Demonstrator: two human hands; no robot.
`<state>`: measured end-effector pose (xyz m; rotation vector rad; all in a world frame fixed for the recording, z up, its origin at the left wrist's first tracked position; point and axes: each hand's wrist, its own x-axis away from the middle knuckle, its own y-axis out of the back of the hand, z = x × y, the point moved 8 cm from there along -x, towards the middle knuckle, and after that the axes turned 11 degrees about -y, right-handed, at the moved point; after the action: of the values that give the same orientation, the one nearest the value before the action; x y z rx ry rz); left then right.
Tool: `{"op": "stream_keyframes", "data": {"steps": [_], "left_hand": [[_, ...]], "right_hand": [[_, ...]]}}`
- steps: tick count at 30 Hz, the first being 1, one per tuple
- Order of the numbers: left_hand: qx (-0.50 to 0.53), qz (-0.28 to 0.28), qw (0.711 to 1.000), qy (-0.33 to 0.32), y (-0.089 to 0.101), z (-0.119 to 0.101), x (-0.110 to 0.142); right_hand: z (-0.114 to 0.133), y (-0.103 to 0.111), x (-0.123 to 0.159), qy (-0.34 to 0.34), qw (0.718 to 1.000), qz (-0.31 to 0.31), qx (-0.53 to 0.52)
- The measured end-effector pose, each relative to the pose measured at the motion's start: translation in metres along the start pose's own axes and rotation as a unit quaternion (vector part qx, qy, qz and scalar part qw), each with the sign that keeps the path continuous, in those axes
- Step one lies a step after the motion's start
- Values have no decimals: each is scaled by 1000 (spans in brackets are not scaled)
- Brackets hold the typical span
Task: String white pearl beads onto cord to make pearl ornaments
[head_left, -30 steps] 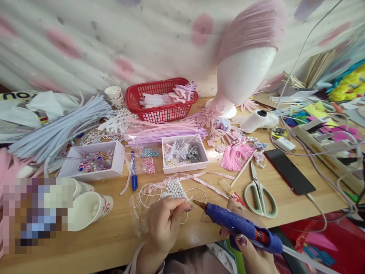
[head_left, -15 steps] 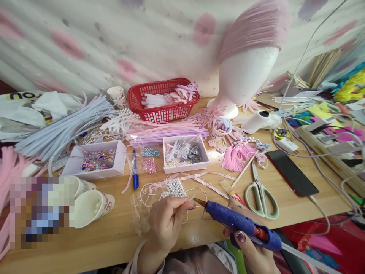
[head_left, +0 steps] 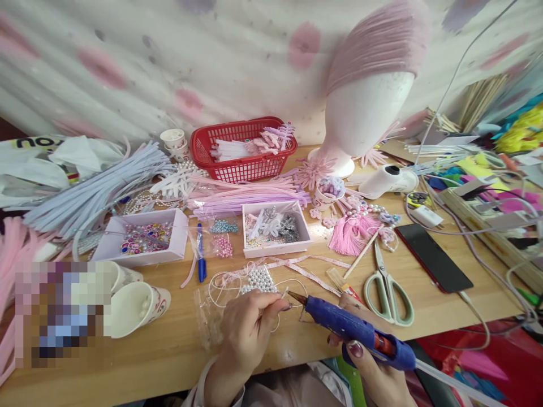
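Observation:
My left hand [head_left: 249, 325] is closed in a pinch on a thin white cord [head_left: 302, 284], whose small whitish end pokes past the fingertips. The cord loops loosely over the table around a bag of white pearl beads [head_left: 259, 278], just behind that hand. A blue hot glue gun [head_left: 339, 323] is gripped in my right hand [head_left: 379, 379], with a clear glue stick coming out of its rear. The gun's brass nozzle [head_left: 298, 298] points left, right at the cord end; whether they touch I cannot tell.
Green-handled scissors [head_left: 384, 294] and a phone [head_left: 435, 257] lie to the right. Behind stand a white box of trims [head_left: 275, 249], a red basket [head_left: 241, 169] and a mannequin head [head_left: 367, 113]. Paper cups [head_left: 131, 314] and a box of gems [head_left: 176, 237] are at left.
The glue gun has shifted slightly left, its nozzle closer to the cord end. My left hand keeps its pinch. The whole view has moved a little.

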<state>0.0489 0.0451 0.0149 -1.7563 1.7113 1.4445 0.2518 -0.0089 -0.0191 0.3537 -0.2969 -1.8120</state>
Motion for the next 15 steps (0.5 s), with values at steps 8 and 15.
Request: {"op": "stream_keyframes", "data": {"steps": [8,15], "left_hand": [[-10,18,1000,2,0,0,0],[-4,16,1000,2,1,0,1]], "right_hand": [[14,-3,-6,24,999,34,-5],[13,-2,-6,18,999,26,-7]]}}
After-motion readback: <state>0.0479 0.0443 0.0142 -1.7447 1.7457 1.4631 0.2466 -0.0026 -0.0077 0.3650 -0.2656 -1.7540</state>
